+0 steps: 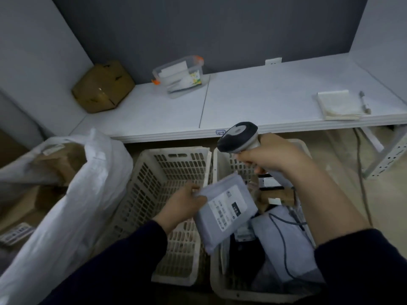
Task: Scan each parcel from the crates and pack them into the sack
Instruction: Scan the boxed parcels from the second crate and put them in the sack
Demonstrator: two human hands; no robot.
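Left of the empty crate (154, 172), the white sack (66, 205) sagged, its mouth half folded over the cartons (55, 164) inside. A parcel dropped carelessly there could have caught the rim and slid out.

Over that crate's right rim, your left hand (182, 203) pinched just one corner of the grey mailer parcel (224, 212), tilted with its label up. So thin a hold could have let it slip.

Right of the crate and higher, your right hand (271, 157) was clamped round the barcode scanner (237, 137). Whether its window faced the label could not be told, so a misread was possible. Its cable (283, 238) trailed over parcels in the full crate (220, 282) just right and might have snagged.

Behind the empty crate ran a white worktop (264, 95) against grey walls. It carried a cardboard box (103, 86), a clear lidded tub (178, 73) and a folded cloth (339, 104).
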